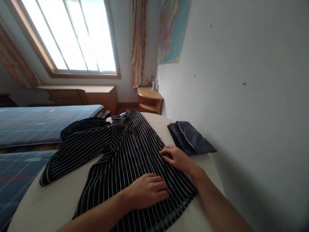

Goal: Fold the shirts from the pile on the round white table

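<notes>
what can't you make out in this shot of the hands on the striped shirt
Head view only:
- Striped shirt: fabric under the left hand and right hand is covered; the hem is cut by the bottom edge.
- Folded dark garment: folds hide what kind it is.
- Items on the corner shelf: too small.

We get one view only, worn on the head, tilted forward and down, rolled somewhat sideways. Close below us: the round table with both forearms entering from the bottom edge. Farther off, the window ahead-left, the wall near on the right
</notes>
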A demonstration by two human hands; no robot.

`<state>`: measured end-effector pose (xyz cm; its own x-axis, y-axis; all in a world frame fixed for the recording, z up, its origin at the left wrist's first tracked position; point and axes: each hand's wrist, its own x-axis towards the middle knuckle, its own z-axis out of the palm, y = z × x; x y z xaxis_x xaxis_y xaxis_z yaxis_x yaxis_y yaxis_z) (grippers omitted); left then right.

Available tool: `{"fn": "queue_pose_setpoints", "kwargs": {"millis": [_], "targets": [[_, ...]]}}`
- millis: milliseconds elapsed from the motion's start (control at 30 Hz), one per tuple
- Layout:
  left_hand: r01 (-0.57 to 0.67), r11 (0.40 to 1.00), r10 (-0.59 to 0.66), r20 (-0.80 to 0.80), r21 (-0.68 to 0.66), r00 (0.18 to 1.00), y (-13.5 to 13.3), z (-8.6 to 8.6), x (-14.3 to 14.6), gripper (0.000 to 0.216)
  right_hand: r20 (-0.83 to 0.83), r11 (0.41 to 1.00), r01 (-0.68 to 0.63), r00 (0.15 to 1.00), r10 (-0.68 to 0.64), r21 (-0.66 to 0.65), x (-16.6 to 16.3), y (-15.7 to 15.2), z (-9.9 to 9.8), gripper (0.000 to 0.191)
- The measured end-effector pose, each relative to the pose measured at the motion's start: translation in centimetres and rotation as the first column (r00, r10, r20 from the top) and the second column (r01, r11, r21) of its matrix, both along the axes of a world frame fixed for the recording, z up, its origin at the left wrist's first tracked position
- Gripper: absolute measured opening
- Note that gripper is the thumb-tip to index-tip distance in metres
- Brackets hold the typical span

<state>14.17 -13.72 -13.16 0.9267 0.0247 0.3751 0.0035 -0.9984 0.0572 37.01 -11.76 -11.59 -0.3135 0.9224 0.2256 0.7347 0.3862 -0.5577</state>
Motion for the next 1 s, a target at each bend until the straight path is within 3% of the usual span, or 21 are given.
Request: {"fn": "queue_pose_setpoints", "kwargs": {"millis": [67, 200, 433, 533, 767, 900, 1000], "targets": [[-0.005, 0.998, 0.005, -0.014, -0.061, 1.000, -0.1, 0.0, 0.0, 0.012, -0.007, 1.000, 0.022, 1.000, -0.022, 0.007, 0.4, 0.1, -0.2, 0.024], [-0.068, 0.985, 0.065, -0.023, -0.157, 0.998, -0.3, -0.2, -0.1, 0.034, -0.004, 0.998, 0.057, 0.998, -0.057, -0.009, 1.0, 0.3, -0.6, 0.027], [-0.251, 0.948, 0.253, -0.011, -0.198, 0.967, 0.8, -1.0, -0.5, 0.031, 0.028, 0.995, 0.094, 0.995, -0.094, -0.017, 1.1, 0.5, -0.8, 0.029], [-0.279, 0.928, 0.279, -0.035, -0.248, 0.960, 1.3, -1.3, -0.5, 0.028, 0.025, 0.991, 0.127, 0.992, -0.126, -0.036, 1.1, 0.5, -0.6, 0.028], [-0.192, 0.964, 0.172, -0.118, -0.182, 0.978, -0.7, 0.0, -1.2, 0.022, 0.068, 0.967, 0.203, 0.979, -0.194, -0.152, 1.2, 0.1, 0.5, 0.024], [-0.071, 0.996, 0.059, -0.175, -0.062, 0.983, -2.6, 1.3, -2.1, 0.013, 0.111, 0.953, 0.281, 0.957, -0.269, -0.116, 0.9, 0.4, 0.1, 0.026], [0.036, 0.991, -0.060, -0.189, -0.129, 0.980, -4.0, 0.8, -2.7, 0.017, 0.157, 0.924, 0.371, 0.922, -0.354, -0.091, 0.4, 0.8, -0.3, 0.030]]}}
